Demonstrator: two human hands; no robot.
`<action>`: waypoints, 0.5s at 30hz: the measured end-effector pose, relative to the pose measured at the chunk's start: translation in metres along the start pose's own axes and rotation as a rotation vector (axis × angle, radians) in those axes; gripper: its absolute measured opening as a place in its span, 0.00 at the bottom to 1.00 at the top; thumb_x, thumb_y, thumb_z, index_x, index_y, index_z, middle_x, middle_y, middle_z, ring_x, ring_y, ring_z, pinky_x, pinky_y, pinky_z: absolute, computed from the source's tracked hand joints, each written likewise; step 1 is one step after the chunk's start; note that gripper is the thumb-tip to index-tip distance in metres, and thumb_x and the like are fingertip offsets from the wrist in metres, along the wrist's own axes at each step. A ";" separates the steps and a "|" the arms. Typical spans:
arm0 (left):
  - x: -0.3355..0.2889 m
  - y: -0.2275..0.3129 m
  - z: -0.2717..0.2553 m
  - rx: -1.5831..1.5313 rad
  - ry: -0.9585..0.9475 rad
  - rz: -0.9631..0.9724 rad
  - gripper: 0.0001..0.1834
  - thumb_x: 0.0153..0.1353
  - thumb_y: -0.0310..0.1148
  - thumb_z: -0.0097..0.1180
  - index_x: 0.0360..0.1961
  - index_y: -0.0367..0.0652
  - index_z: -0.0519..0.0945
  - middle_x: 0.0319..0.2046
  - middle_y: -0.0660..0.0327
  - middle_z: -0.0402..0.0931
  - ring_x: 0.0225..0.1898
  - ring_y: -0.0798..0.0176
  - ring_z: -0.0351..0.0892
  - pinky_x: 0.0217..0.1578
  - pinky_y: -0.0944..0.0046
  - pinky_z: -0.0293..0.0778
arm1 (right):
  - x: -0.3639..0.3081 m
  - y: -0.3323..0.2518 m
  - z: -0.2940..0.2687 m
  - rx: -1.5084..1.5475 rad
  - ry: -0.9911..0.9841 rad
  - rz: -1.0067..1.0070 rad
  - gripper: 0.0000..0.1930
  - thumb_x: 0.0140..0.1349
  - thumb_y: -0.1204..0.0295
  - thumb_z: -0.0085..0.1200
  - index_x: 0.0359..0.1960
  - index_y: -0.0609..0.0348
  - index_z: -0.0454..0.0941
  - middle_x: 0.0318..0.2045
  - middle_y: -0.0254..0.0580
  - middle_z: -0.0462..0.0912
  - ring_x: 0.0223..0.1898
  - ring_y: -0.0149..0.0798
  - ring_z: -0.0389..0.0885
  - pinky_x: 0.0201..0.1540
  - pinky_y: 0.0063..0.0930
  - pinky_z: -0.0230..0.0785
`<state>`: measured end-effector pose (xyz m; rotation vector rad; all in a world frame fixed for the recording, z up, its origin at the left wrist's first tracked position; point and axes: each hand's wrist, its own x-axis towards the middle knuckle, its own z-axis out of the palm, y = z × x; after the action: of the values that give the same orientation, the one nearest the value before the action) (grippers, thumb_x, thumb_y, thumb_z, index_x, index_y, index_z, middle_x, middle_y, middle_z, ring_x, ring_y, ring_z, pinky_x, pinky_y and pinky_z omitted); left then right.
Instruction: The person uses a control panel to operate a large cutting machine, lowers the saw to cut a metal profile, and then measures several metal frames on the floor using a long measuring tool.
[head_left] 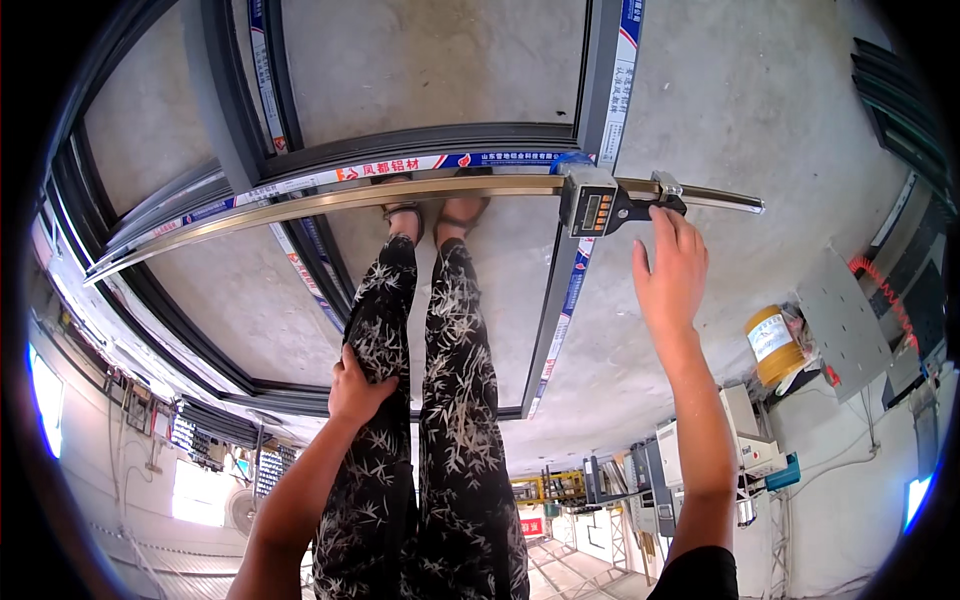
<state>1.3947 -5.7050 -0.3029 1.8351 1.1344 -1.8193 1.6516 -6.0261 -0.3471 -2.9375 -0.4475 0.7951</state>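
A long brass-coloured measuring bar [400, 188] lies across the dark grey aluminium window frame [440, 140] on the floor. On the bar sits a digital readout slider [592, 203] with a small screen, orange buttons and a black handle. My right hand [672, 270] is at this handle, fingertips touching its end, fingers stretched and thumb apart, not wrapped round it. My left hand [362, 388] rests on my patterned black trouser leg [375, 330] near the knee, thumb spread from the fingers and holding nothing. Some left fingertips are hidden by the leg.
My feet [405, 218] stand inside the frame, close to its crossbar. Printed protective tape [568, 300] covers parts of the frame. To the right are a yellow bucket [772, 345], a grey metal panel [842, 315] and a red coiled hose [880, 290]. Dark profiles [895, 115] lie at the far right.
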 end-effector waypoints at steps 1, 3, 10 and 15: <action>0.009 0.007 -0.005 0.010 -0.033 -0.062 0.56 0.35 0.53 0.66 0.61 0.38 0.49 0.50 0.39 0.64 0.50 0.41 0.70 0.48 0.53 0.69 | -0.004 -0.005 0.000 0.005 0.004 -0.002 0.24 0.46 0.74 0.59 0.49 0.57 0.70 0.45 0.41 0.73 0.48 0.44 0.70 0.51 0.39 0.61; 0.031 0.010 -0.004 0.034 -0.056 -0.096 0.55 0.34 0.54 0.67 0.58 0.37 0.52 0.49 0.40 0.65 0.49 0.42 0.70 0.48 0.53 0.70 | -0.013 -0.013 0.005 0.087 0.030 -0.011 0.21 0.48 0.74 0.57 0.47 0.59 0.71 0.45 0.42 0.73 0.47 0.45 0.70 0.50 0.39 0.62; 0.040 0.026 0.001 0.106 -0.036 -0.236 0.48 0.32 0.54 0.68 0.49 0.38 0.58 0.46 0.44 0.68 0.47 0.47 0.73 0.46 0.56 0.72 | -0.029 -0.025 0.010 0.193 0.019 0.010 0.18 0.49 0.74 0.55 0.44 0.59 0.72 0.43 0.42 0.74 0.45 0.45 0.71 0.49 0.38 0.62; 0.044 0.021 0.005 0.107 -0.028 -0.246 0.48 0.33 0.55 0.67 0.49 0.39 0.58 0.46 0.45 0.68 0.47 0.47 0.73 0.45 0.56 0.72 | -0.015 -0.012 0.005 0.173 0.022 0.045 0.17 0.50 0.74 0.55 0.44 0.60 0.73 0.43 0.42 0.75 0.46 0.45 0.71 0.49 0.38 0.62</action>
<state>1.4008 -5.7091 -0.3512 1.7876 1.3266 -2.0707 1.6339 -6.0189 -0.3422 -2.8019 -0.2956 0.7644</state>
